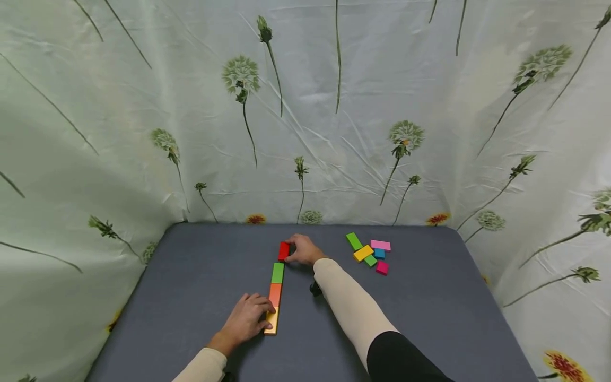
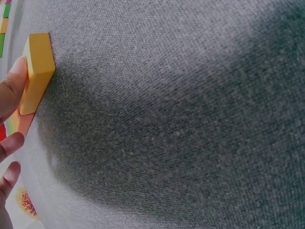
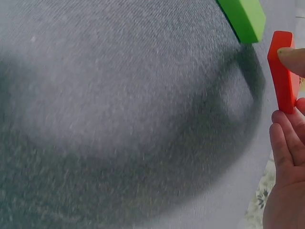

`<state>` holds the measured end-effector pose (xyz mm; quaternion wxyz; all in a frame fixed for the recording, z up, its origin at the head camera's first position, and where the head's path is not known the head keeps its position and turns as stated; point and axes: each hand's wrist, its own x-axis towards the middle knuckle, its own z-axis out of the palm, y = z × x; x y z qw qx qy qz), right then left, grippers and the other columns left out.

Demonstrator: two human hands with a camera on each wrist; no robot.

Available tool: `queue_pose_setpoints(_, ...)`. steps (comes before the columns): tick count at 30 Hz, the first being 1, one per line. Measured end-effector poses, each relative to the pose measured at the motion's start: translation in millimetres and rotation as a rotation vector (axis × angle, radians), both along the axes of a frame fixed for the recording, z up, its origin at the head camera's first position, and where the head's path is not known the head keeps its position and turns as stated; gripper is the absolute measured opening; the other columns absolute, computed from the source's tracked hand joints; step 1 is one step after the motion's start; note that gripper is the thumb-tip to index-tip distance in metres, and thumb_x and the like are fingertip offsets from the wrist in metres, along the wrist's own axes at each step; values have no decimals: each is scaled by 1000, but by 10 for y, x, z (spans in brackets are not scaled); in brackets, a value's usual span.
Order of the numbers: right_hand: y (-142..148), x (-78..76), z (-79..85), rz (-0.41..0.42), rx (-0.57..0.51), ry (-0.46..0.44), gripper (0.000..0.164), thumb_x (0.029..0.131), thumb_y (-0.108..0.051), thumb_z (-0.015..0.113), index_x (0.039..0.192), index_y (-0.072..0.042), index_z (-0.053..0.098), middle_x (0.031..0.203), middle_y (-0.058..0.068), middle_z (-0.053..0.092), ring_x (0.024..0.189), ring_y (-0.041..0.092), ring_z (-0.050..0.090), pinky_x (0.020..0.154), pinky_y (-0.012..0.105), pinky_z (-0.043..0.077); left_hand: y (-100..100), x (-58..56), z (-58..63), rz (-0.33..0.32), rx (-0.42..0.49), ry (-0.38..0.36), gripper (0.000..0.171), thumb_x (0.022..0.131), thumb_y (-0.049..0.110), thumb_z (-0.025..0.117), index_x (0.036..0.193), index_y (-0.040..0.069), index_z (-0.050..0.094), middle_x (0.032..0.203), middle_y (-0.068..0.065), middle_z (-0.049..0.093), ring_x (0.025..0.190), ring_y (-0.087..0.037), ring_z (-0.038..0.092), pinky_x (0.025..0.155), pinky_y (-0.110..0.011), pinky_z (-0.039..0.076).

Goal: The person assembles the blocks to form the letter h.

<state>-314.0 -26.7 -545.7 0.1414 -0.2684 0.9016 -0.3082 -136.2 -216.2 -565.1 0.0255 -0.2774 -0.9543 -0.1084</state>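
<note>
Pointing forward lengthwise; red block (image 1: 284,251)

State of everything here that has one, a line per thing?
Right hand: fingers holding the red block
Red block: held, apart from the green block
Green block: flat, against the orange block
Orange block: flat, mid row
Left hand: fingers touching the yellow block
Yellow block: flat, nearest in the row
Other blocks: loosely clustered at right
Cloth: hanging, creased

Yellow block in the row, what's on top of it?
The left hand reaches over the left side of the yellow block, touching it in the left wrist view. No other block shows on top; what the hand covers is hidden.
</note>
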Motion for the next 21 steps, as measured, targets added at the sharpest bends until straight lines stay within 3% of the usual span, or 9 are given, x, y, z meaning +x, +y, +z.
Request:
queue_pose_setpoints(10,-103,3,-31,18,-15,-36,52,82,-13,77,129,2,58,123,15,59,113,28,55,94,38,45,-15,-2,-19,4,1,-23,28,73,40,80,91,21,72,95,9,65,88,-12,55,73,-33,39)
queue_pose_setpoints(21,-108,38,-81,14,-32,-39,49,83,-13,75,127,3,59,121,15,59,112,28,56,93,38,45,-19,7,-41,3,25,16,29,71,40,80,90,20,71,94,10,65,87,-11,55,73,-33,40)
